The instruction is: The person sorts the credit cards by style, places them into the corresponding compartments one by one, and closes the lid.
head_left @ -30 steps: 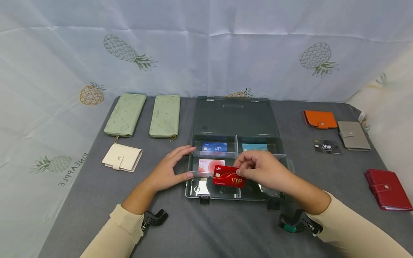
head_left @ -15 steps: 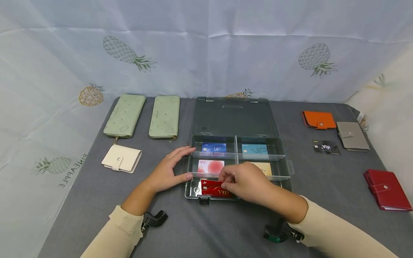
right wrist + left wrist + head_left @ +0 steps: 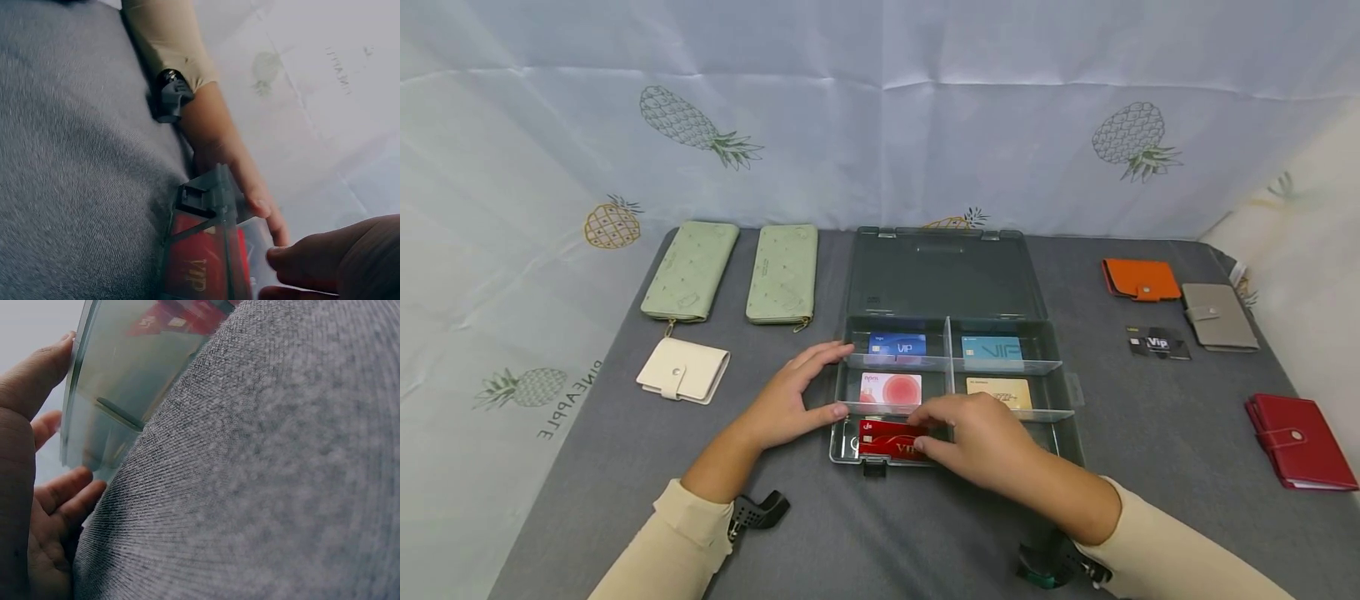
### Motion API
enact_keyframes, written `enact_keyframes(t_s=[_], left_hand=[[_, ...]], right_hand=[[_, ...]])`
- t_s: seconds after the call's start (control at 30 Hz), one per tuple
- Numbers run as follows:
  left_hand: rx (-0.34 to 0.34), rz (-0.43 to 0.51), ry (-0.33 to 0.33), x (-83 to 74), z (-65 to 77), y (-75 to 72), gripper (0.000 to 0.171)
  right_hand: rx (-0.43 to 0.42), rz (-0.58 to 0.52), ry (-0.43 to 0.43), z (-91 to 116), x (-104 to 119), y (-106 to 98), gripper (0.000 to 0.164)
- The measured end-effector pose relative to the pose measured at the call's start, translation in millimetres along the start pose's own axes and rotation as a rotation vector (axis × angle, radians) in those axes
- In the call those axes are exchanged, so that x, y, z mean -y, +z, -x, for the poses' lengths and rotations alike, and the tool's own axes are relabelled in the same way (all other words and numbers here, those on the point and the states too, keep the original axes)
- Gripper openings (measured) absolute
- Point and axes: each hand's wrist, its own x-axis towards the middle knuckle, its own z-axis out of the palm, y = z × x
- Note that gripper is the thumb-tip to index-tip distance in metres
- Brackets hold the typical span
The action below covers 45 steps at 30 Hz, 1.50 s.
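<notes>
A dark translucent divided box [image 3: 947, 275] stands with its lid raised. A red VIP card [image 3: 883, 437] lies in its front left compartment. Over that card's right end hovers my right hand [image 3: 977, 433], thumb and fingertips apart, with no card visibly pinched between them. My left hand [image 3: 793, 392] rests its thumb and outstretched fingers against the box's left wall. Behind the red card sit a pink-and-white card [image 3: 891, 387] and a blue VIP card [image 3: 897, 344]. The right compartments hold a light blue card [image 3: 991, 347] and a gold card [image 3: 1000, 392].
Two green wallets [image 3: 691, 271] and a cream wallet [image 3: 683, 369] lie left of the box. To the right are an orange wallet [image 3: 1142, 279], a grey wallet [image 3: 1221, 317], a black VIP card [image 3: 1157, 342] and a red wallet [image 3: 1300, 442]. A pineapple-print cloth [image 3: 820, 150] hangs behind.
My right hand has lowered the red VIP card leftward into the front left compartment, and its fingers have come off it. The left hand has stayed at the box's left wall.
</notes>
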Motion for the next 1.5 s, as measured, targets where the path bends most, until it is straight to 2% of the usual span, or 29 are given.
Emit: enact_keyframes(t_s=[0.13,0.23,0.3,0.43,0.67,0.9,1.03,1.23,1.5], left_hand=[[-0.002,0.000,0.004,1.0,0.2,0.7,0.078],[-0.004,0.001,0.008,1.7,0.5,1.1,0.079],[-0.005,0.001,0.008,1.5,0.7,1.1,0.079],[-0.006,0.004,0.010,0.4,0.6,0.5,0.079],[-0.006,0.006,0.016,-0.8,-0.4,-0.1,0.079],[-0.011,-0.006,0.019,-1.4,-0.6,-0.5,0.080],[-0.006,-0.008,0.011,-1.5,-0.7,0.0,0.080],[-0.011,-0.002,0.013,-0.9,0.1,0.3,0.080],[-0.011,0.017,0.031,-1.1,-0.7,-0.6,0.081]], right_hand=[[-0.056,-0.121,-0.010,9.6,-5.5,-12.5,0.025],[-0.076,-0.198,-0.043,17.1,-19.4,-30.5,0.029],[-0.089,-0.210,-0.073,21.9,-34.0,-44.9,0.032],[-0.122,-0.157,-0.075,32.8,-68.8,-76.5,0.036],[-0.133,-0.056,0.109,57.6,-138.9,-124.9,0.041],[-0.013,-0.126,0.344,76.1,-225.2,-158.5,0.048],[0.041,-0.114,0.391,80.0,-258.8,-170.6,0.050],[0.115,0.025,0.420,70.6,-283.0,-176.3,0.059],[0.100,0.146,0.324,70.2,-292.3,-163.9,0.066]])
